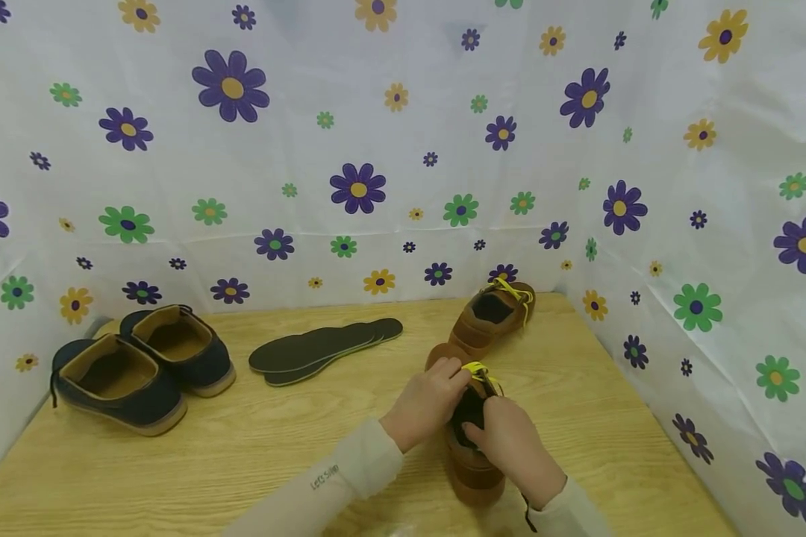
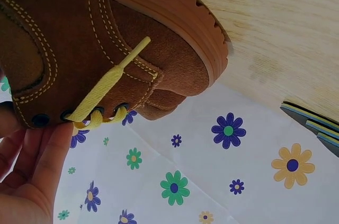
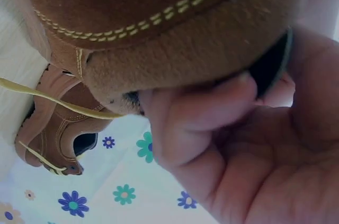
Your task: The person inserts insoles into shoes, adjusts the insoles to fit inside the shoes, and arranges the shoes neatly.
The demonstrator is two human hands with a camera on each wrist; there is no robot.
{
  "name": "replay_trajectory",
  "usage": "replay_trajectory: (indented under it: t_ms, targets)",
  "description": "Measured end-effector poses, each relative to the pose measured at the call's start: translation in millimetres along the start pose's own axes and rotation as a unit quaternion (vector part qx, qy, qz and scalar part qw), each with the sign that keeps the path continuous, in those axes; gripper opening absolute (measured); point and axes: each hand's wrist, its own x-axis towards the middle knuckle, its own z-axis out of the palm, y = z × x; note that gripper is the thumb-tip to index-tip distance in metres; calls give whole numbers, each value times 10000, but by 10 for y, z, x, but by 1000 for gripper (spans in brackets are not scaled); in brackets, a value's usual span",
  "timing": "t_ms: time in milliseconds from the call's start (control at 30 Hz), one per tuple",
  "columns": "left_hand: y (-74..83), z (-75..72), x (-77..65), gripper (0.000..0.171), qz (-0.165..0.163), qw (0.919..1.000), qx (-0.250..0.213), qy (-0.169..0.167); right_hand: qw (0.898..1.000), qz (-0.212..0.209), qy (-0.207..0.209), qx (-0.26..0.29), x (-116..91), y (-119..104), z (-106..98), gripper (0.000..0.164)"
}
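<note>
A brown lace-up shoe (image 1: 475,477) with yellow laces stands on the table, its toe pointing away. At the front of its opening, my left hand (image 1: 425,403) pinches the edge by the eyelets. In the left wrist view those fingers (image 2: 50,152) lie right at the eyelet row, beside a yellow lace (image 2: 103,91). My right hand (image 1: 516,444) grips the right side of the opening, thumb reaching inside. The right wrist view shows its curled fingers (image 3: 201,113) against the brown collar (image 3: 185,65). A dark surface (image 3: 273,65) shows inside the opening; the rest of the interior is hidden.
Behind this shoe lies its brown mate (image 1: 473,328), yellow laces loose. Several dark insoles (image 1: 309,350) overlap at the table's middle back. A pair of navy shoes (image 1: 148,406) stands at the left. Flowered white cloth (image 1: 403,149) borders the table (image 1: 275,447).
</note>
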Motion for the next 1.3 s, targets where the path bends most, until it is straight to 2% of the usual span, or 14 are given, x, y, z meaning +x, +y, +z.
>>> replay_trajectory:
  t_ms: [233,367,533,667,800,933,1033,1133,1200,1300]
  targets:
    - [-13,-2,22,6,-21,10000,34,-78,9985,93,-15,531,-52,116,-180,7]
    - [-13,-19,29,6,-83,9999,19,-58,9965,34,-25,841,-2,190,-194,11]
    - [-2,-23,21,7,-99,9998,-6,-159,9948,-60,-10,1021,61,258,-118,7]
    - [6,-21,17,7,-107,9998,-54,-187,9952,-159,17,967,93,270,-73,4]
    - [12,-29,23,6,-107,9998,-86,-164,9973,-320,40,654,110,245,-68,5]
    - [16,-30,21,6,-159,9997,-104,-143,9981,-599,-90,133,136,190,-76,24]
    - [18,-13,-7,9,-262,9994,-203,-124,9966,-749,-304,-122,175,170,-96,31]
    - [27,-8,-60,11,-438,9981,-414,-101,9915,-992,-837,-112,232,197,-148,27]
    - [34,-12,-99,11,-584,9967,-562,-69,9820,-1248,-1417,-28,281,233,-213,20]
    - [45,-27,-153,13,-816,9942,-701,-58,9603,-1425,-2395,114,349,261,-336,7]
